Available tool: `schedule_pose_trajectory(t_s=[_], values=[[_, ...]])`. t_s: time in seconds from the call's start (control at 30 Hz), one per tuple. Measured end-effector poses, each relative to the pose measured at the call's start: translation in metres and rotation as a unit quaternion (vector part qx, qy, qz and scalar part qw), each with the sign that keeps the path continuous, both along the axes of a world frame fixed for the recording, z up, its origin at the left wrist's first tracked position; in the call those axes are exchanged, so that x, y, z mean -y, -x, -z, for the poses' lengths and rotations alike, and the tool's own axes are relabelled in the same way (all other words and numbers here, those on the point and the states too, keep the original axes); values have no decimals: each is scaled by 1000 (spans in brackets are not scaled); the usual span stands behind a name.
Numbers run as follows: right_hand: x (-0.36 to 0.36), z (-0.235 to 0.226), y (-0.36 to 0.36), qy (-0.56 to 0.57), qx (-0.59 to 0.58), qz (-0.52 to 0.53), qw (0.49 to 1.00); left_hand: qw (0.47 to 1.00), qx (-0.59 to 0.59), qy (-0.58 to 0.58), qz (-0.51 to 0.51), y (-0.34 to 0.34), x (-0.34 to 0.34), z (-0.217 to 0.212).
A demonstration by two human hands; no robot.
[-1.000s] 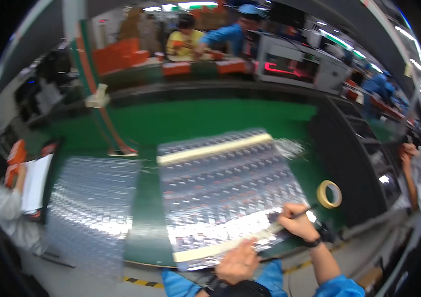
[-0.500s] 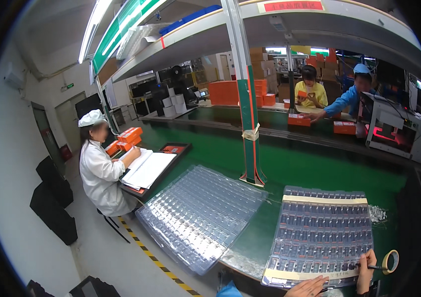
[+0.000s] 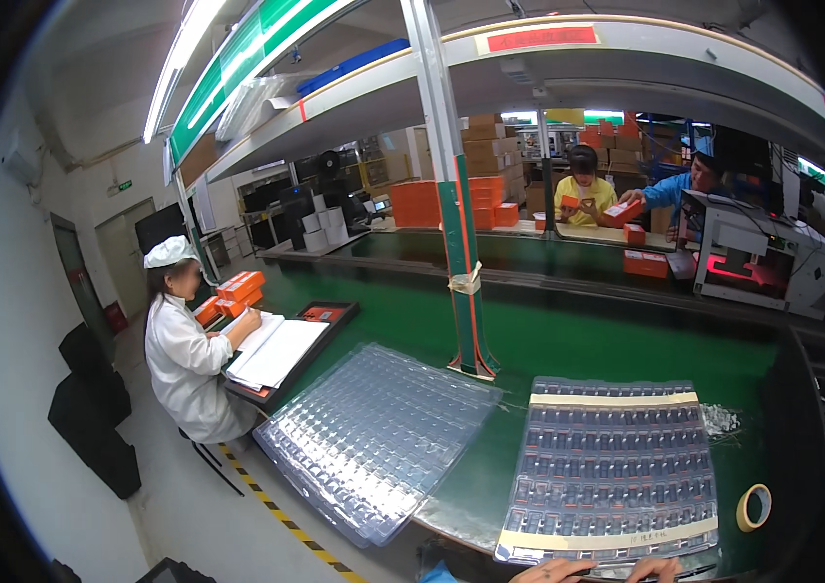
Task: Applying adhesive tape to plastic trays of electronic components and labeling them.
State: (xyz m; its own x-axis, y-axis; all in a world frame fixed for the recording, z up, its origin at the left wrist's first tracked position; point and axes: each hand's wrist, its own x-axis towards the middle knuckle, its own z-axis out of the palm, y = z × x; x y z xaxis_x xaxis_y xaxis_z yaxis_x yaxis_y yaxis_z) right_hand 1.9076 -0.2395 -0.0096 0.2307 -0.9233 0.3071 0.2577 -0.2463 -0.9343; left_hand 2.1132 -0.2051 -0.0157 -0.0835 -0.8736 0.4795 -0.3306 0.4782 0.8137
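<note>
A clear plastic blister tray (image 3: 616, 457) with rows of small dark parts lies on the green table at the right. Strips of cream tape cross its far and near ends, and dark handwriting marks the near strip (image 3: 606, 540). Along its near edge, at the bottom of the picture, are both my hands, cut off by the frame. The fingers of my left hand (image 3: 553, 571) are pressed together beside a thin dark thing, too small to name. My right hand (image 3: 657, 568) has curled fingers closed around a dark pen (image 3: 696, 571) that sticks out to the right.
A second clear tray (image 3: 378, 442) lies left of mine, overhanging the table edge. A tape roll (image 3: 753, 507) is at the right. A post (image 3: 456, 253) rises from the table. One person (image 3: 194, 340) writes at the left; two others handle orange boxes (image 3: 645, 262) across the table.
Both hands have drawn back to the tray's near edge. My right hand has lifted the pen off the tape strip. My view has shifted slightly; the co-worker in blue has raised an orange box.
</note>
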Motion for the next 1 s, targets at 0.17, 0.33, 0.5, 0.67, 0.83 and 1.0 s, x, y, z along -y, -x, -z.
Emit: schedule_pose_trajectory(t_s=[0.17,0.33,0.5,0.67,0.83,1.0], values=[[-12,-5,-9,-51,-112,42,992,998,40,-20,-32,5,-8,13],[-12,1,-8,-47,-93,84,991,990,-56,-130,14,7,-5,15],[-14,-3,-18,-67,-63,94,991,996,13,-20,-85,6,-6,8],[-9,-1,-23,-11,-85,85,993,994,-18,-70,-80,8,-6,12],[-11,3,-20,-20,-97,54,994,991,-27,-95,-94,13,-10,22],[-12,8,-18,-30,-124,54,990,985,-36,-141,-93,14,-13,26]])
